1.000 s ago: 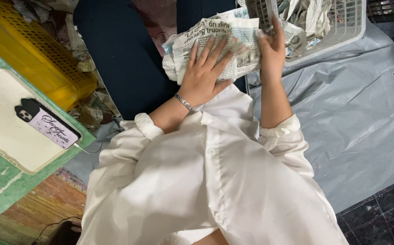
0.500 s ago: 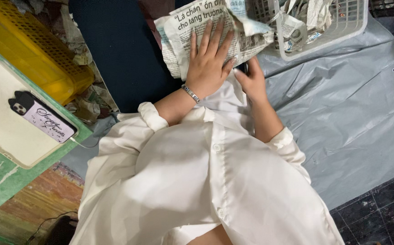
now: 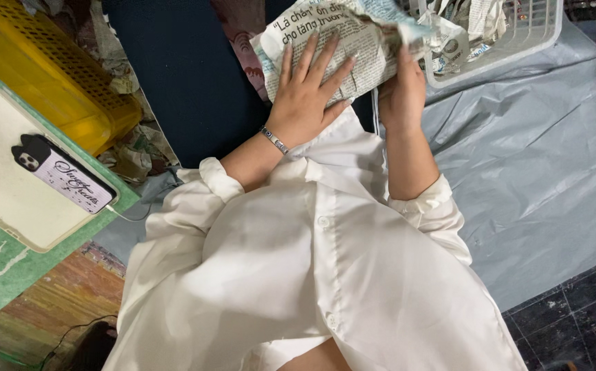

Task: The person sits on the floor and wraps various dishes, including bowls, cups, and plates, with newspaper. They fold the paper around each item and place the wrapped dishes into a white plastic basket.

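Newspaper bundle [image 3: 353, 48] sits at the top centre of the frame, wrapped around something hidden inside. Left hand [image 3: 308, 96] lies flat on it with fingers spread wide, pinning the paper. Right hand [image 3: 401, 93] cups the bundle's right end, apparently to keep the fold closed. White basket [image 3: 518, 34] of crumpled paper touches that end. Grey sheet [image 3: 538, 151] to the right offers open room; yellow crate [image 3: 58, 75] and phone [image 3: 64, 175] occupy the left.
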